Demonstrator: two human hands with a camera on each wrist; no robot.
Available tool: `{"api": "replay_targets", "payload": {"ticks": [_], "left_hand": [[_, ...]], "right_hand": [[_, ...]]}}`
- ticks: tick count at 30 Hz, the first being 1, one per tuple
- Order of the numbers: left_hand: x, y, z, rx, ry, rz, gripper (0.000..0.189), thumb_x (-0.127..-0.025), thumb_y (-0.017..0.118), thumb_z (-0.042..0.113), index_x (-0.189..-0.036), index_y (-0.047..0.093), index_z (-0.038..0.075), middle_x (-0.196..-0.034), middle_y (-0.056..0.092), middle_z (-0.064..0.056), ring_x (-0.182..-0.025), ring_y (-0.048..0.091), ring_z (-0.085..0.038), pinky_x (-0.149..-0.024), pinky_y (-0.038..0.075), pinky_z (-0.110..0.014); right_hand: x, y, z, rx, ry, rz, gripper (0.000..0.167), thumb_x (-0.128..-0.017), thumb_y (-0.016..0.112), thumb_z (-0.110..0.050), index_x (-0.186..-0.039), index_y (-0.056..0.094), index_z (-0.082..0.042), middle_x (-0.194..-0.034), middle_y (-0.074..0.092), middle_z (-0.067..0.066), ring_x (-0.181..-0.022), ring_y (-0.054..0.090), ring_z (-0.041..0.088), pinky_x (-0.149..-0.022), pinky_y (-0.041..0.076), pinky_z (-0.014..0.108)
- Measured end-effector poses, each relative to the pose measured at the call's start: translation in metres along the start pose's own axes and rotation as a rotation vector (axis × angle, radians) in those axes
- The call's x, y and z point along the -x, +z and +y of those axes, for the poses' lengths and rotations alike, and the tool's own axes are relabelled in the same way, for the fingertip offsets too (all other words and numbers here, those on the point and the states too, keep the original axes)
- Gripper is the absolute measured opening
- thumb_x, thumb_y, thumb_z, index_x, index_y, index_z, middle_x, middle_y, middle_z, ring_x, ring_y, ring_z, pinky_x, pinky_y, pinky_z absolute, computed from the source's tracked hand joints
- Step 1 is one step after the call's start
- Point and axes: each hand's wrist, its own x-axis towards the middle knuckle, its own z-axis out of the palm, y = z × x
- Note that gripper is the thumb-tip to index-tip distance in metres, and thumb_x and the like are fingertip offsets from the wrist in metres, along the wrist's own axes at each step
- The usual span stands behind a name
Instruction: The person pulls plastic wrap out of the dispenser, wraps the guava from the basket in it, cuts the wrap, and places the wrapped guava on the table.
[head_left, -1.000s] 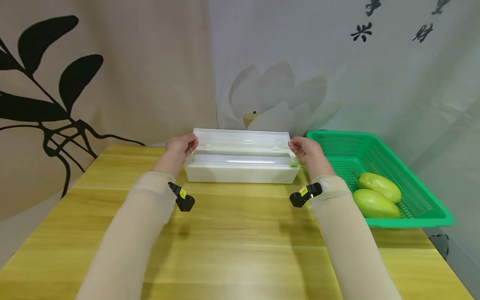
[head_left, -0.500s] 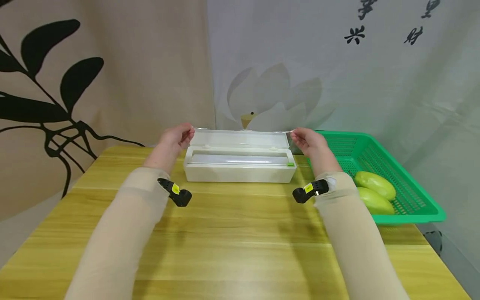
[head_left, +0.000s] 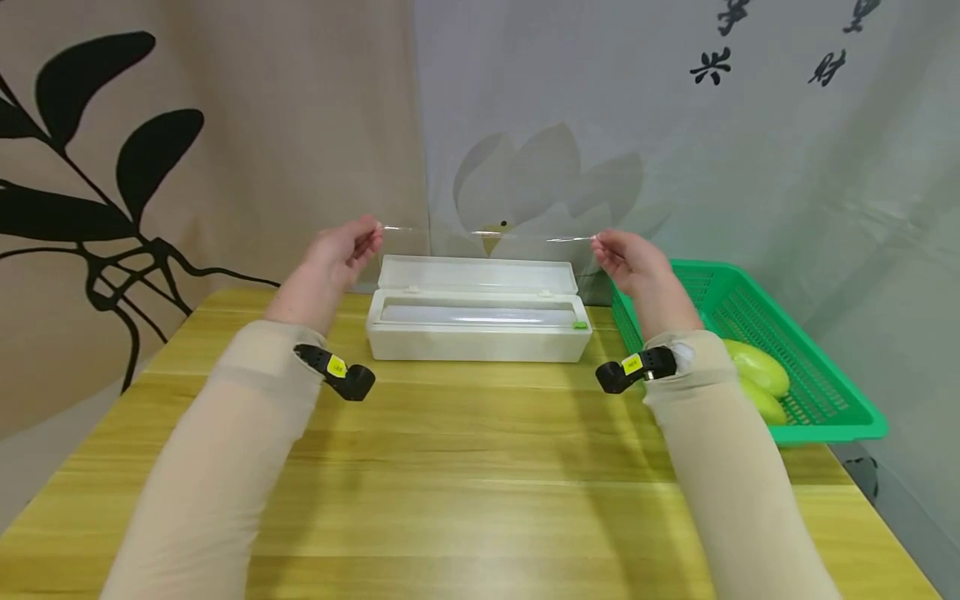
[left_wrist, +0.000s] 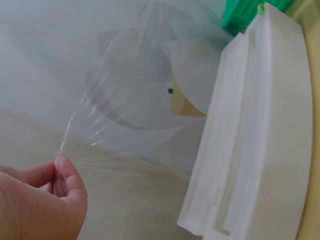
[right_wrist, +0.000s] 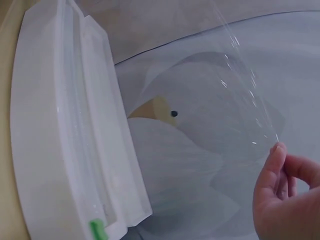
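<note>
A clear sheet of cling film (head_left: pixel 487 234) is stretched between both hands above a white cling film dispenser (head_left: pixel 480 345). My left hand (head_left: pixel 330 262) pinches one corner between thumb and fingertips, and my right hand (head_left: pixel 637 271) pinches the other. In the left wrist view, shiny creases run up the film (left_wrist: pixel 100 75) from the left hand (left_wrist: pixel 45 200). The right wrist view shows the film (right_wrist: pixel 245 85) drawn tight to the right hand (right_wrist: pixel 285 190). The dispenser's lid (head_left: pixel 480 275) is tipped back, its roll (head_left: pixel 480 315) visible inside, with a green slider (head_left: pixel 580 325) at the right end.
To the right stands a green plastic basket (head_left: pixel 832 433) holding two green, mango-like fruits (head_left: pixel 757 367). The wooden table (head_left: pixel 465 483) runs up to a printed curtain (head_left: pixel 525 100) behind the dispenser. Each sleeve carries a black wrist camera (head_left: pixel 345 379).
Both hands have risen from beside the dispenser's lid and moved slightly apart, drawing the film up above the lid. The dispenser stays in place on the table.
</note>
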Motion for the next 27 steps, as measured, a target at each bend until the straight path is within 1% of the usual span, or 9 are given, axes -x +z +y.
{"api": "replay_targets", "payload": {"ticks": [4, 7, 10, 17, 23, 27], "left_hand": [[0.006, 0.004, 0.006, 0.029, 0.012, -0.016, 0.006, -0.090, 0.058, 0.004, -0.086, 0.062, 0.007, -0.075, 0.063, -0.003, -0.072, 0.059, -0.009, -0.066, 0.052, -0.012], [0.011, 0.006, 0.011, 0.052, 0.013, -0.021, 0.005, -0.089, 0.059, 0.004, -0.089, 0.063, 0.007, -0.078, 0.062, -0.003, -0.076, 0.059, -0.009, -0.068, 0.052, -0.012], [0.016, 0.008, 0.016, 0.079, 0.012, -0.034, 0.005, -0.088, 0.060, 0.003, -0.091, 0.063, 0.007, -0.079, 0.062, -0.003, -0.078, 0.059, -0.010, -0.069, 0.052, -0.013], [0.024, 0.015, 0.026, 0.111, 0.006, -0.043, 0.010, -0.086, 0.062, 0.003, -0.095, 0.064, 0.006, -0.087, 0.063, -0.004, -0.080, 0.058, -0.011, -0.068, 0.053, -0.014], [0.030, 0.021, 0.035, 0.161, 0.010, -0.067, 0.011, -0.086, 0.062, 0.001, -0.095, 0.064, 0.005, -0.078, 0.063, -0.006, -0.075, 0.059, -0.012, -0.064, 0.053, -0.016], [0.036, 0.024, 0.040, 0.181, 0.015, -0.080, 0.015, -0.085, 0.064, 0.001, -0.099, 0.064, 0.006, -0.082, 0.064, -0.006, -0.077, 0.059, -0.013, -0.066, 0.053, -0.016]], "right_hand": [[0.005, 0.002, -0.007, 0.004, -0.016, 0.008, 0.004, -0.090, 0.055, -0.001, -0.091, 0.056, -0.005, -0.066, 0.064, 0.004, -0.055, 0.060, 0.009, -0.055, 0.051, 0.014], [0.010, 0.005, -0.013, 0.010, -0.023, -0.011, 0.010, -0.090, 0.055, -0.001, -0.098, 0.053, -0.007, -0.067, 0.064, 0.003, -0.056, 0.060, 0.009, -0.055, 0.051, 0.013], [0.016, 0.007, -0.019, -0.007, -0.030, -0.024, 0.014, -0.089, 0.056, 0.001, -0.101, 0.052, -0.007, -0.068, 0.064, 0.004, -0.056, 0.060, 0.010, -0.055, 0.051, 0.014], [0.026, 0.010, -0.032, -0.053, -0.043, -0.037, 0.010, -0.089, 0.056, 0.002, -0.095, 0.053, -0.005, -0.068, 0.063, 0.006, -0.058, 0.061, 0.011, -0.056, 0.052, 0.016], [0.035, 0.013, -0.044, -0.115, -0.036, -0.061, 0.011, -0.088, 0.056, 0.004, -0.095, 0.054, -0.004, -0.068, 0.063, 0.008, -0.058, 0.061, 0.014, -0.055, 0.052, 0.017], [0.041, 0.015, -0.051, -0.158, -0.041, -0.053, 0.015, -0.086, 0.058, 0.005, -0.098, 0.055, -0.004, -0.070, 0.063, 0.009, -0.059, 0.062, 0.015, -0.054, 0.052, 0.018]]}}
